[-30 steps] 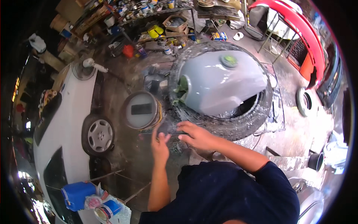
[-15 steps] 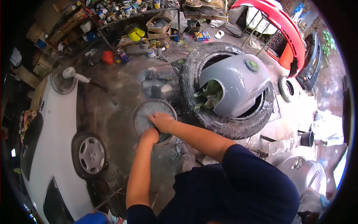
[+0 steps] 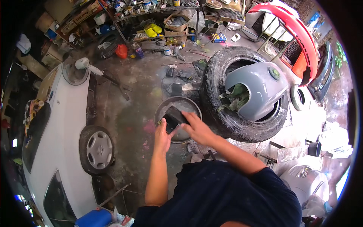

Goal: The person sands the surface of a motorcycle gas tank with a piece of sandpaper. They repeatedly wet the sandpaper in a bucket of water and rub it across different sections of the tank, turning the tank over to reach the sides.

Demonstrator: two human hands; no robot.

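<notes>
Over a round basin of cloudy water [image 3: 159, 112], I hold a black sheet, apparently wet sandpaper [image 3: 175, 114]. My left hand [image 3: 162, 139] grips its near left side, thumb up along the edge. My right hand [image 3: 199, 129] has its fingers along the sheet's right edge, with the thumb beneath. To the right of the basin, a grey motorcycle fuel tank [image 3: 259, 94] rests on a big worn tyre [image 3: 215, 62]. Green masking paper [image 3: 237, 99] is stuffed in the tank's opening, and a green patch covers its filler [image 3: 274, 73].
A white car [image 3: 62, 125] stands at the left, its wheel [image 3: 99, 150] facing me. Dark scraps [image 3: 184, 74] lie on the floor beyond the basin. At the back is a cluttered bench [image 3: 151, 11]; a red bumper [image 3: 298, 34] rests on a stand at the far right.
Both hands have come up out of the basin with the black sheet, which was hidden before. My hands are farther apart now, and the whole view has shifted.
</notes>
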